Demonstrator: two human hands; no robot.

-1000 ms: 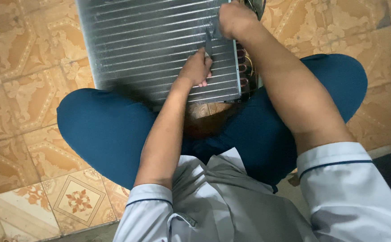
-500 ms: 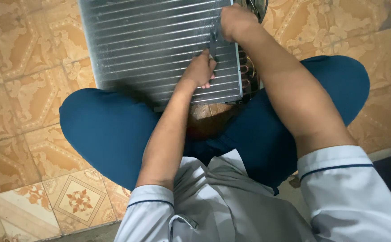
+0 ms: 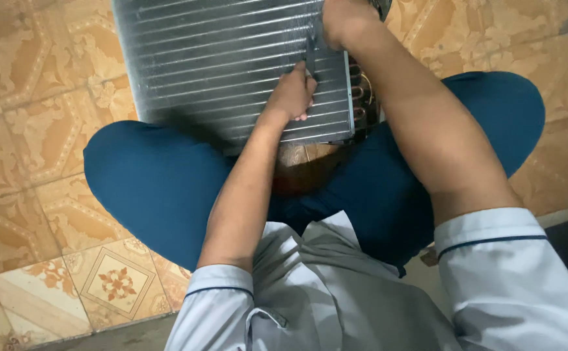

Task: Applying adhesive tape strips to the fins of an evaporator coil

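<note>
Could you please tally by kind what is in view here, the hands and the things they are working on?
Hands: 2, the left hand and the right hand
Finned metal coil: 1
Slim dark tool between the hands: 1
Total: 4

left hand (image 3: 291, 95) pressed flat on finned metal coil (image 3: 219, 65); right hand (image 3: 342, 21) gripping small grey tool (image 3: 310, 55) at coil's right edge; coil resting on blue-trousered knees (image 3: 154, 188); patterned floor tiles (image 3: 30, 130) underneath
</note>
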